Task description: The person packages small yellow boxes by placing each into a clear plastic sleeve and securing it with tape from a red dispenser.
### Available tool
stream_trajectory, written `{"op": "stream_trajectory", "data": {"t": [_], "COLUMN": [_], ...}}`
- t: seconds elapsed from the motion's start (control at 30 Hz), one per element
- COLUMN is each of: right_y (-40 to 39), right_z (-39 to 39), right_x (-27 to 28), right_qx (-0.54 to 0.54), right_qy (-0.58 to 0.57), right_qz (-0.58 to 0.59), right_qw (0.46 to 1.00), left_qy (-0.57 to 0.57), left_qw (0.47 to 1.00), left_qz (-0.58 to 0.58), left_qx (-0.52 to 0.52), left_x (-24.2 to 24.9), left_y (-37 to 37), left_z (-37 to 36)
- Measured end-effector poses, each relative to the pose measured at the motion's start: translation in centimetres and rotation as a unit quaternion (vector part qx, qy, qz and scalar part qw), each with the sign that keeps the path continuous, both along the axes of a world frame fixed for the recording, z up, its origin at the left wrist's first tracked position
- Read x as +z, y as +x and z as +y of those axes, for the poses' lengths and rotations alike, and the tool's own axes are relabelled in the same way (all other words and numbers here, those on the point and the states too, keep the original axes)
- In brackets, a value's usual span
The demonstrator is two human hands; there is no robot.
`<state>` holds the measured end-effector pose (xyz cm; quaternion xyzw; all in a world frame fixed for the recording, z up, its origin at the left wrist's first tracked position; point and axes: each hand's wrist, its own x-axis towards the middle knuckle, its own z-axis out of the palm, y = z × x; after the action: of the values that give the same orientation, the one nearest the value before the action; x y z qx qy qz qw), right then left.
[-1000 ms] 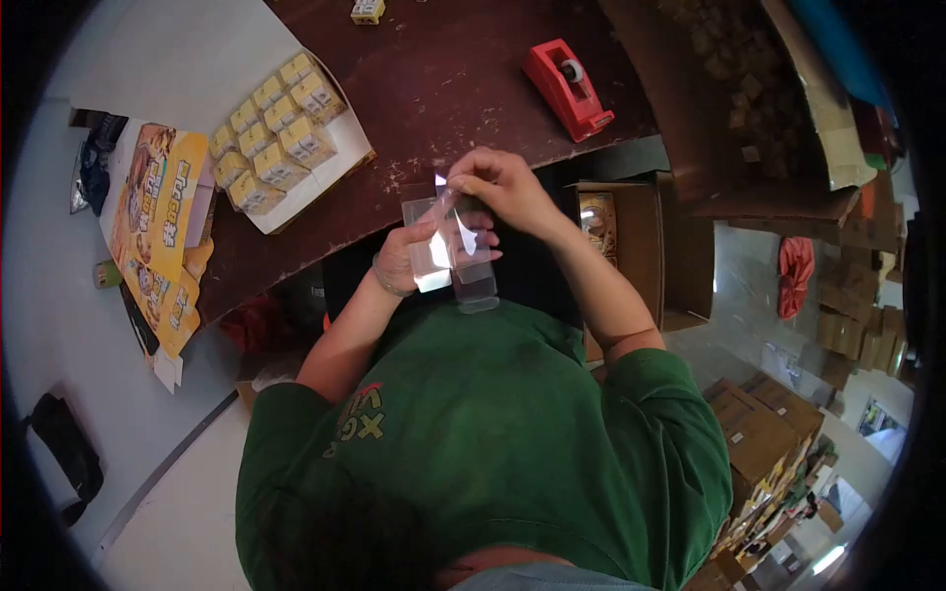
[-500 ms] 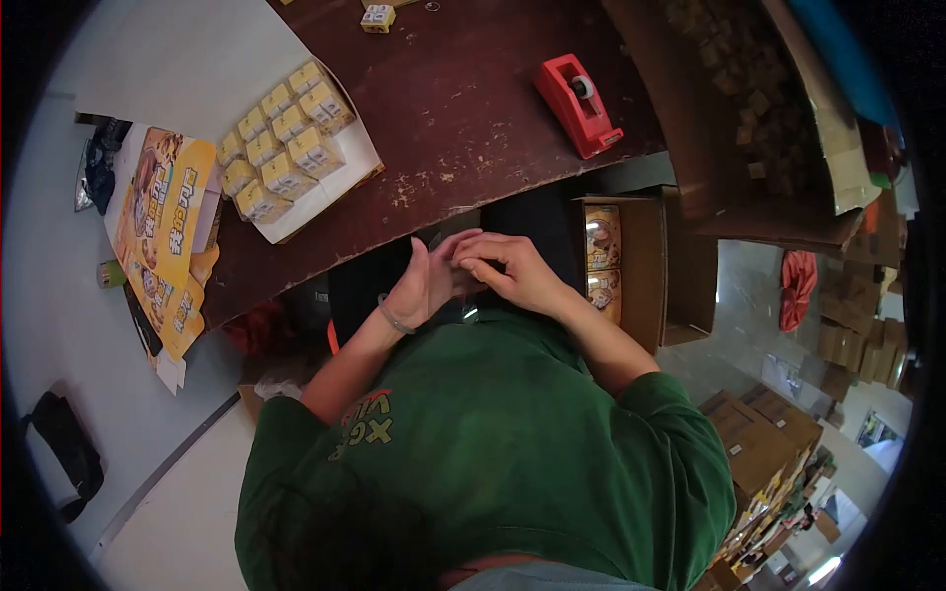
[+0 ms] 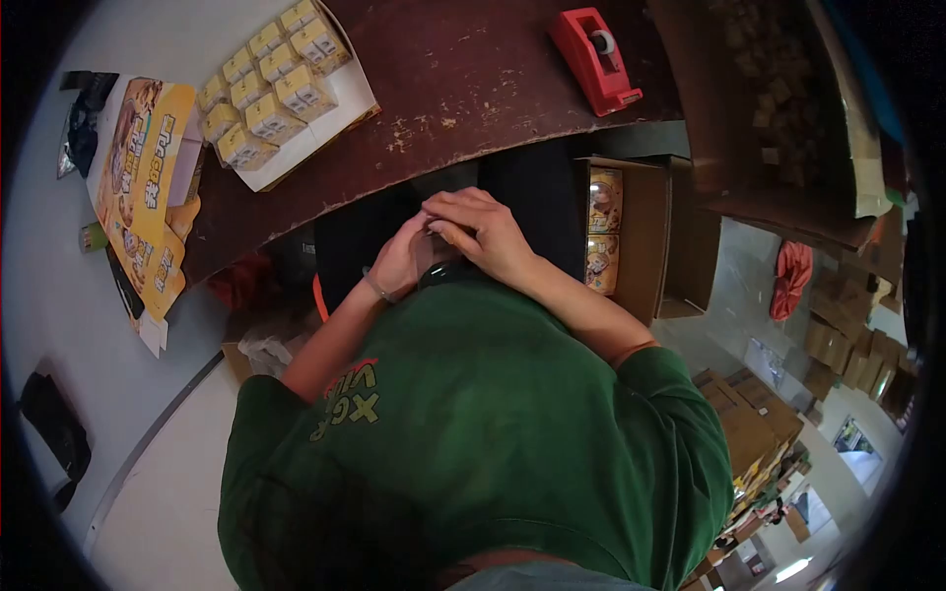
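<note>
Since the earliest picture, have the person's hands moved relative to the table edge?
Yes. Both hands moved back from over the table edge toward the body.

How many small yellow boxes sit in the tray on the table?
8 small yellow boxes show, in two rows of four on the white tray at the brown table's left end. The frame's top edge may hide others.

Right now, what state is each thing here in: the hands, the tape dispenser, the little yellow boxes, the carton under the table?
Left hand: curled, pressed against the right; what it holds is hidden.
Right hand: folded over the left, fingers bent.
Tape dispenser: resting on the table, roll in place.
Yellow boxes: closed, packed in rows on a white tray.
Carton: open, printed packs inside.
</note>
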<state>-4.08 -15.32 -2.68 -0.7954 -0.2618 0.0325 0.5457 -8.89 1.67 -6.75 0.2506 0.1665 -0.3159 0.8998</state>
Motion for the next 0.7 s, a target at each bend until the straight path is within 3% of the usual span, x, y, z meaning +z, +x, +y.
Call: {"op": "stream_trajectory", "data": {"t": [0.07,0.1,0.2,0.3,0.4,0.5,0.53,0.6,0.7], "right_y": [0.4,0.5,0.3,0.7,0.7,1.7,2.0,1.7,3.3], "right_z": [-0.6,-0.9,-1.1,-1.6,-2.2,-2.4,-2.2,-0.8,-1.1], "right_x": [-0.4,0.1,-0.9,-0.7,0.0,0.7,0.7,1.3,0.8], "right_qx": [-0.018,-0.023,-0.026,0.012,0.019,0.025,0.026,-0.095,-0.047], "right_qy": [0.010,0.013,0.042,0.068,0.049,0.042,0.089,0.152,0.228], "right_qz": [0.119,0.186,0.144,0.115,0.006,0.018,0.036,0.077,0.254], "right_qw": [0.993,0.982,0.988,0.991,0.999,0.999,0.995,0.981,0.939], "left_qy": [-0.022,0.083,0.174,0.169,0.186,0.192,0.192,0.172,0.210], "left_qw": [0.992,0.974,0.955,0.963,0.957,0.957,0.958,0.957,0.924], "left_qz": [-0.094,-0.183,-0.234,-0.207,-0.220,-0.214,-0.210,-0.233,-0.319], "left_qx": [-0.080,-0.103,-0.063,-0.047,-0.033,-0.025,-0.025,-0.016,-0.001], "left_x": [-0.3,-0.6,-1.6,-0.7,0.3,1.6,2.2,3.3,4.4], "left_y": [-0.9,-1.2,-0.3,0.3,1.0,2.3,3.1,5.0,7.3], "left_z": [0.4,0.3,-0.2,-0.3,-0.5,-1.0,-1.3,-1.4,-1.3]}}
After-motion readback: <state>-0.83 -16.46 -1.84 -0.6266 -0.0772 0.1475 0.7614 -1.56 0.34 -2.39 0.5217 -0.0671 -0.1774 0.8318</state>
